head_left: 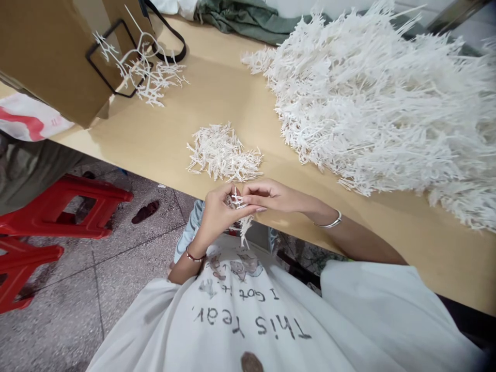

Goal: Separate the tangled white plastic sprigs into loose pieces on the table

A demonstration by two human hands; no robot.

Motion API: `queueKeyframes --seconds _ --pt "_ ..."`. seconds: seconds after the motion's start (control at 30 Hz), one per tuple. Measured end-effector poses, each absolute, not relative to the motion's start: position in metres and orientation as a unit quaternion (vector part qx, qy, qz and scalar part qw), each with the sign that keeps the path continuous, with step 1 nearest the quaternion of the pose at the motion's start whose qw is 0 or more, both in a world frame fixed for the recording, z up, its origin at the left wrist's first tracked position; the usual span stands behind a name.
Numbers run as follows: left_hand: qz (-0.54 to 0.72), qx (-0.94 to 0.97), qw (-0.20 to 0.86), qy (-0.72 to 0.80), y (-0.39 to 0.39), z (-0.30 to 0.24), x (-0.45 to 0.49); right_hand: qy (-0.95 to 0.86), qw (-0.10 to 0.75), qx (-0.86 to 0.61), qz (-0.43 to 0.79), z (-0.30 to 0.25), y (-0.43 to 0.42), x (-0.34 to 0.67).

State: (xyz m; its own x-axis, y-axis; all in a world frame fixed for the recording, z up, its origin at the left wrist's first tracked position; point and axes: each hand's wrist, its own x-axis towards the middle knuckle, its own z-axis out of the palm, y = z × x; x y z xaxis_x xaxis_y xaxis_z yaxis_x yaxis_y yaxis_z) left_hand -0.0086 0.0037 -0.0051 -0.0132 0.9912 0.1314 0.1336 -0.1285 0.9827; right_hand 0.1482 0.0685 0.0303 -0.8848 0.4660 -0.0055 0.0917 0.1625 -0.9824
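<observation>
At the table's front edge, my left hand [219, 209] is closed around a white branched plastic piece [245, 227], whose thin twigs hang below the fingers. My right hand [273, 196] meets it from the right, thumb and fingers pinched on thin white ends of the piece. The fingers partly cover what lies between them. Just beyond both hands, on the tabletop, is a small heap of short white plastic bits [222, 155]. A far larger pile of white branched pieces [372, 108] spreads over the right side of the table.
A cardboard box [58, 51] stands at the back left of the wooden table [217, 93]. Loose white branches [155, 77] lie beside a black wire frame [91, 57]. Green cloth [248, 20] runs along the back. Red stools [89, 206] and a dark slipper [145, 212] are on the floor.
</observation>
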Motion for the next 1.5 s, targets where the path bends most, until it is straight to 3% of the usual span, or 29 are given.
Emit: queueKeyframes --seconds 0.27,0.47,1.03,1.2,1.37,1.5 --pt "0.528 0.484 0.599 0.358 0.006 -0.01 -0.016 -0.664 0.239 -0.216 0.675 0.026 0.061 0.148" --pt "0.54 0.496 0.585 0.346 0.006 -0.01 -0.015 -0.663 0.291 -0.238 0.648 0.026 0.054 0.145" --pt "0.436 0.461 0.701 0.326 0.005 -0.011 -0.028 -0.655 0.13 -0.213 0.713 0.032 0.064 0.155" --pt "0.425 0.439 0.714 0.341 0.005 -0.011 -0.026 -0.669 0.194 -0.16 0.699 0.022 0.066 0.154" --pt "0.47 0.355 0.733 0.34 0.004 -0.016 -0.014 -0.567 0.3 -0.18 0.745 0.018 0.054 0.146" --pt "0.503 0.311 0.726 0.352 0.003 -0.021 -0.002 -0.519 0.326 -0.202 0.764 0.022 0.046 0.143"
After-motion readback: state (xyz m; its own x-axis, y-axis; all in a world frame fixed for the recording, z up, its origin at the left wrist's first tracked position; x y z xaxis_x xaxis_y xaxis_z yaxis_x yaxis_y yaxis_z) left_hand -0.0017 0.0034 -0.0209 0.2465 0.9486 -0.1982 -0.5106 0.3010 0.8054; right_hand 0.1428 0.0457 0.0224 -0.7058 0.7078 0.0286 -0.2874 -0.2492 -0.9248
